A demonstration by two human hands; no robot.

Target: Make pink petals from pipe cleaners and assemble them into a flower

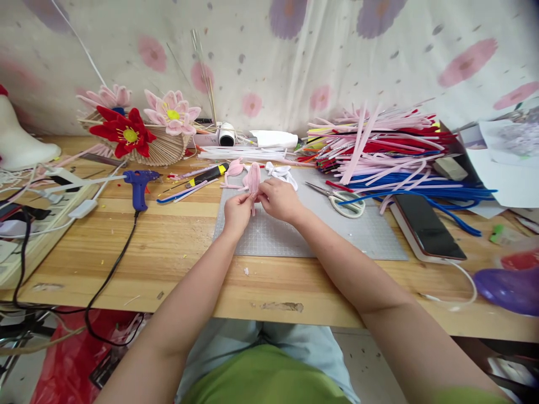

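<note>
A pink pipe-cleaner petal (pixel 252 177) stands upright between my hands over the grey cutting mat (pixel 278 241). My left hand (pixel 237 212) pinches its base, thumb and fingers together. From the other side my right hand (pixel 278 199) closes its fingers on the same base; the exact fingertip contact is partly hidden. Pink stem ends hang just below the grip. Behind my left hand lies another pink petal piece (pixel 234 168). A white looped pipe-cleaner piece (pixel 286 174) rests behind my right hand. Scissors (pixel 343 203) with pale handles lie on the mat to the right.
A blue glue gun (pixel 141 188) and a yellow-black cutter knife (pixel 208 174) lie on the left. Red (pixel 124 134) and pink fuzzy flowers (pixel 172 112) stand behind them. Piled pipe cleaners (pixel 379 148) and a phone (pixel 429 224) on a white box occupy the right.
</note>
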